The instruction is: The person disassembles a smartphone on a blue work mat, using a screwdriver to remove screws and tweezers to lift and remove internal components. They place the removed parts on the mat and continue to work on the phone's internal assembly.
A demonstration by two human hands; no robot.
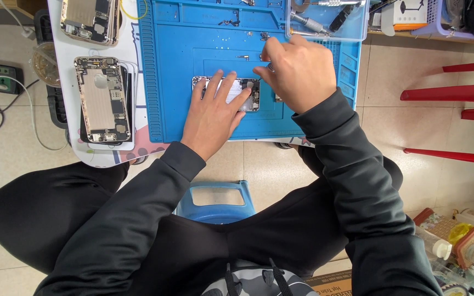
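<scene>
An opened phone chassis [250, 93] lies on the blue work mat [193, 38]. My left hand [212, 115] rests flat on the chassis with fingers spread, pressing it down. My right hand [300, 71] hovers over the right end of the chassis, fingers curled around a thin tool whose tip [270, 67] shows beside the thumb. Most of that tool is hidden by the hand. Small screws and metal parts [242, 57] lie on the mat above the chassis.
Two more stripped phone bodies [102, 98] [90, 19] lie on a white board at the left. A clear tray of tools [325, 19] sits at the mat's top right. A red plastic chair [467, 104] stands right, a blue stool [215, 200] below.
</scene>
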